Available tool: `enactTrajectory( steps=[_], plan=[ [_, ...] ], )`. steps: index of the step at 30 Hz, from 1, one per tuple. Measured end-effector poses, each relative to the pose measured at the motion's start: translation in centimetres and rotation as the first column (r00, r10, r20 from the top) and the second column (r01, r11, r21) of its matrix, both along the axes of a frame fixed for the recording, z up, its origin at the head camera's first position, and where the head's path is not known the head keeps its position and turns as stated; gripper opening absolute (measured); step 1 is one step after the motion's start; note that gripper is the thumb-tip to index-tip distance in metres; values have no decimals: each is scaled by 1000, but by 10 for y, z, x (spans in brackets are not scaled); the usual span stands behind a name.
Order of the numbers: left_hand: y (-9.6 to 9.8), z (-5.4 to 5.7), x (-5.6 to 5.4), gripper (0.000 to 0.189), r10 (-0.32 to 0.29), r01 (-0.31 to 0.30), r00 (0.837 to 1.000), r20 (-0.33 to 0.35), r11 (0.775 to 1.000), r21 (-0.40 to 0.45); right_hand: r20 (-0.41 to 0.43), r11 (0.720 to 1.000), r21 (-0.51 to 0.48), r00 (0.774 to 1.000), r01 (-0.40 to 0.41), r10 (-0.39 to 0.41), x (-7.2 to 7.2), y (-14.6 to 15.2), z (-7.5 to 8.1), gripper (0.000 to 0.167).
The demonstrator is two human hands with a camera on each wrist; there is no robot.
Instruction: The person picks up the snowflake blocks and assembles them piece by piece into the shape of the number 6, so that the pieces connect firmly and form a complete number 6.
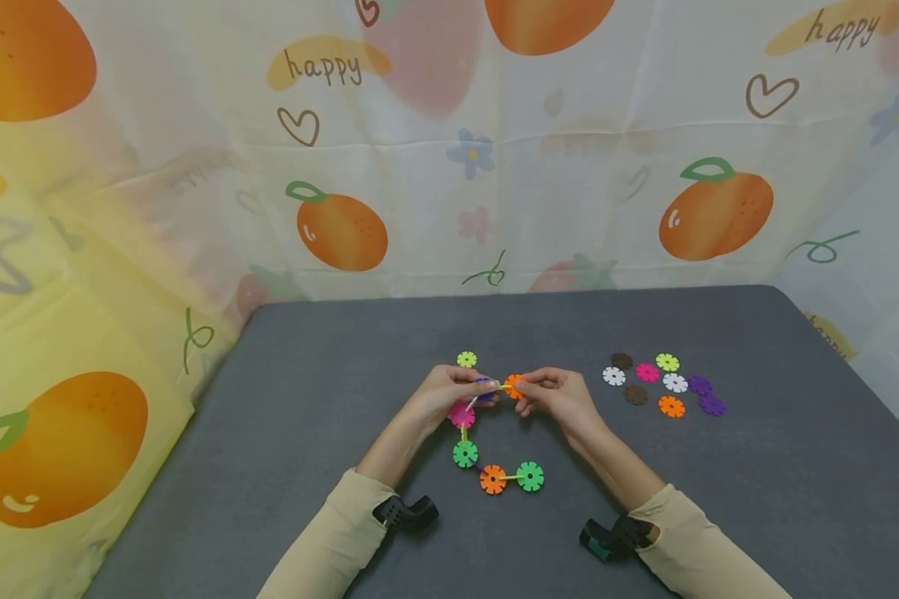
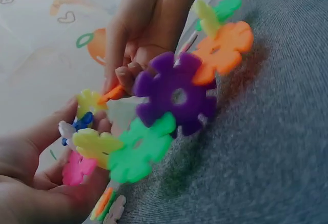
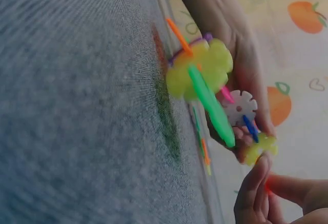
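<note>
A chain of notched plastic snowflake discs curves over the table, with green [image 1: 530, 477], orange [image 1: 493, 479] and pink [image 1: 462, 414] pieces among its links. My left hand [image 1: 449, 389] pinches its upper end, near a blue disc [image 2: 78, 127] and a yellow disc [image 2: 91, 104]. Between thumb and fingertips my right hand [image 1: 562, 398] holds an orange disc [image 1: 514, 386], its edge meeting the yellow disc. In the left wrist view a purple disc [image 2: 171, 95] hangs in the chain. The right wrist view shows a white disc [image 3: 239, 107] beside the blue one.
Loose discs lie on the grey table [image 1: 307, 399] to the right, among them brown [image 1: 635, 395], orange [image 1: 672, 406] and purple [image 1: 712, 405] ones. One loose yellow-green disc [image 1: 467, 359] is just beyond my left hand. A printed cloth [image 1: 419, 166] hangs behind the table.
</note>
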State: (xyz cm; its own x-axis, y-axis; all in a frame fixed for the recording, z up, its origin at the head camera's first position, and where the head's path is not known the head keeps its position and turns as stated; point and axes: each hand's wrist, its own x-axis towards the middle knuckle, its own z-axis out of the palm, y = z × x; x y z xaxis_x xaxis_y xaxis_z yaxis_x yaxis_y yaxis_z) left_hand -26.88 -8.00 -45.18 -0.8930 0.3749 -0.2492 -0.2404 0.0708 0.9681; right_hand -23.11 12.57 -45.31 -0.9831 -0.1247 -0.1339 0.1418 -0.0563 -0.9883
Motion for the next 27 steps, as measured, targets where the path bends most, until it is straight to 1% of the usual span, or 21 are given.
enactTrajectory(
  steps=[3, 6, 7, 8, 10, 13, 16, 19, 21, 23, 27],
  plan=[
    [0, 2, 0, 29, -36, 36, 999, -12, 999, 20, 9, 999, -32, 1000, -6, 6, -1, 0, -1, 33],
    [-3, 6, -1, 34, -103, 104, 995, -11, 994, 26, 20, 997, -68, 999, -30, 32, -2, -1, -1, 37],
    [-5, 7, -1, 35, -125, 125, 992, -5, 992, 15, 21, 996, -72, 999, -44, 45, -2, -1, -1, 37],
    [-7, 8, -2, 36, -140, 140, 990, 9, 990, 3, 17, 995, -72, 998, -64, 65, -2, -1, 0, 39],
    [-11, 9, -4, 36, -164, 164, 986, 15, 986, -30, 18, 994, -66, 996, -84, 86, -2, -3, 0, 40],
    [-18, 9, -7, 35, -176, 177, 984, 36, 983, -55, 16, 994, -47, 995, -100, 100, -2, -5, -1, 41],
    [-28, 10, -11, 35, -180, 182, 983, 39, 981, -66, -7, 996, -4, 996, -92, 92, -5, -10, -4, 38],
    [-39, 10, -15, 37, -168, 171, 985, 47, 982, -77, -62, 992, 90, 994, -88, 94, -8, -14, -6, 32],
    [-46, 9, -18, 38, -160, 163, 986, 42, 982, -95, -103, 982, 163, 988, -96, 114, -10, -19, -7, 30],
    [-52, 8, -21, 38, -155, 159, 987, 52, 982, -98, -136, 968, 229, 981, -103, 137, -13, -24, -9, 30],
    [-63, 6, -27, 39, -141, 147, 988, 63, 984, -98, -196, 945, 307, 963, -116, 182, -18, -37, -12, 37]
  ],
)
